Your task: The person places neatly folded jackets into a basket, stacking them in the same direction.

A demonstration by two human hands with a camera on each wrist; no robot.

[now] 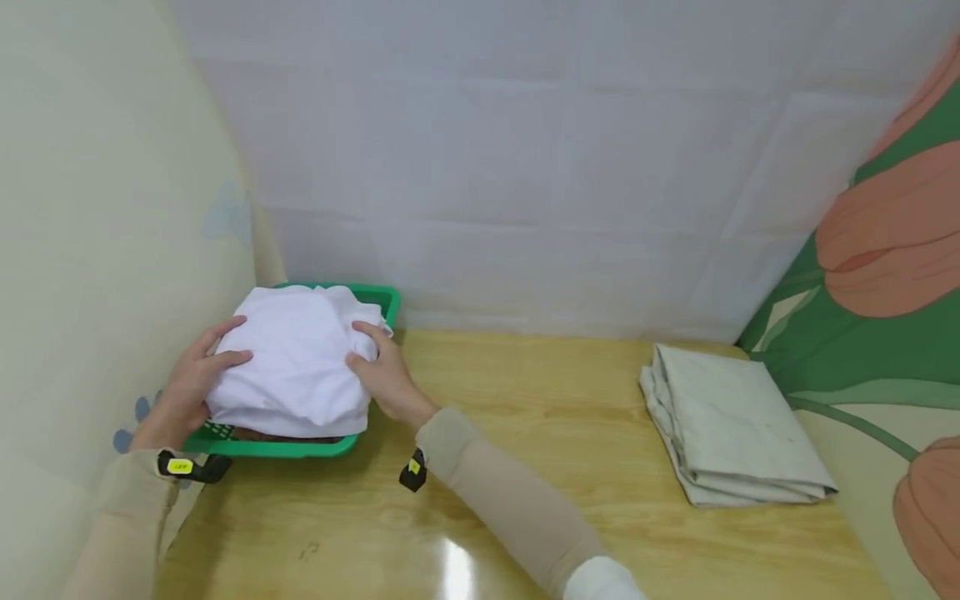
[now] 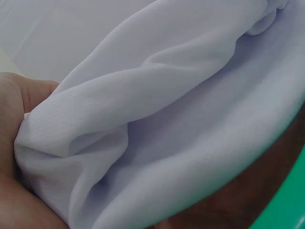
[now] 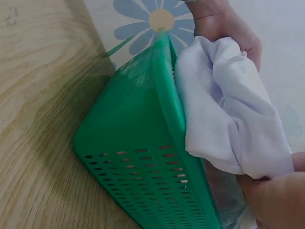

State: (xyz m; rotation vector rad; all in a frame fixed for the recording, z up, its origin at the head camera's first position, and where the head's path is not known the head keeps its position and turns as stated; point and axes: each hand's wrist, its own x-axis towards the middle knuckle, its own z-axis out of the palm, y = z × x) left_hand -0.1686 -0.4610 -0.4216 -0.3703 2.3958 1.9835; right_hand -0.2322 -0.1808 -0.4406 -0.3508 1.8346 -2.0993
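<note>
A bunched white cloth (image 1: 296, 358) lies over the top of a green plastic basket (image 1: 300, 451) at the left of the table. My left hand (image 1: 189, 377) grips its left side, thumb on top and the other fingers partly hidden. At the right side my right hand (image 1: 386, 377) holds the cloth between thumb and fingers. Folds of the cloth droop between the hands in the left wrist view. Under it, something brown (image 2: 224, 205) shows inside the basket. The right wrist view shows the slotted basket wall (image 3: 128, 114) and both hands on the cloth.
A folded pale grey-green cloth (image 1: 738, 425) lies on the wooden table (image 1: 525, 400) at the right. A white sheet (image 1: 525, 167) hangs behind. A patterned wall (image 1: 112, 208) stands close on the left, and a flower-printed one (image 1: 885, 250) on the right.
</note>
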